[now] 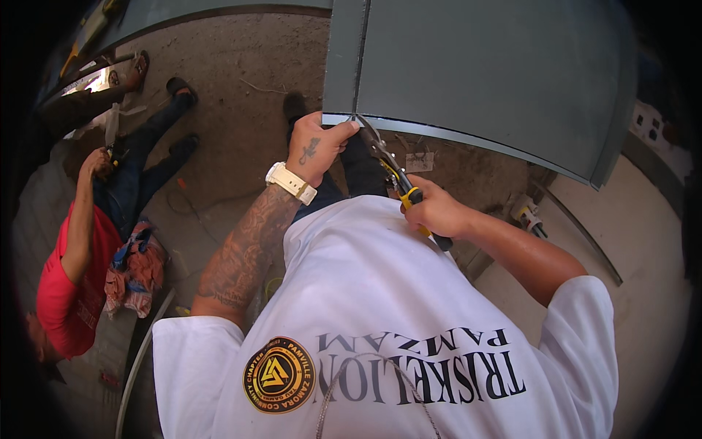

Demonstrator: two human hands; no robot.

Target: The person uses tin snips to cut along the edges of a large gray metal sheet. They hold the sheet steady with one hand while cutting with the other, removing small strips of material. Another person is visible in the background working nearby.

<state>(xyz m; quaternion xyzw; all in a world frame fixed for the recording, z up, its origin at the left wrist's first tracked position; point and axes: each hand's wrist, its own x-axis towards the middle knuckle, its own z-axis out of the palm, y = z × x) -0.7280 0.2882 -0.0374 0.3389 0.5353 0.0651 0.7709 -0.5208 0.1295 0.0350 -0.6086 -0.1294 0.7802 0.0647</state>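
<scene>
A grey sheet-metal panel (482,73) lies in front of me, with a folded lip (453,135) along its near edge and a seam running away from me near its left end. My left hand (316,150) is closed on the near edge beside that seam, thumb on the lip. In my right hand (439,210) is a pair of tin snips (386,157) with yellow and black handles. The jaws point up and left, meeting the lip at the seam close to my left thumb. How far the blades are apart is too small to tell.
At the left, a co-worker in a red shirt (80,271) holds something dark, with a bundle of cloth (135,271) beside them. A white tool (526,214) and a long thin strip (585,234) lie at the right. Another grey panel (168,13) is at the upper left.
</scene>
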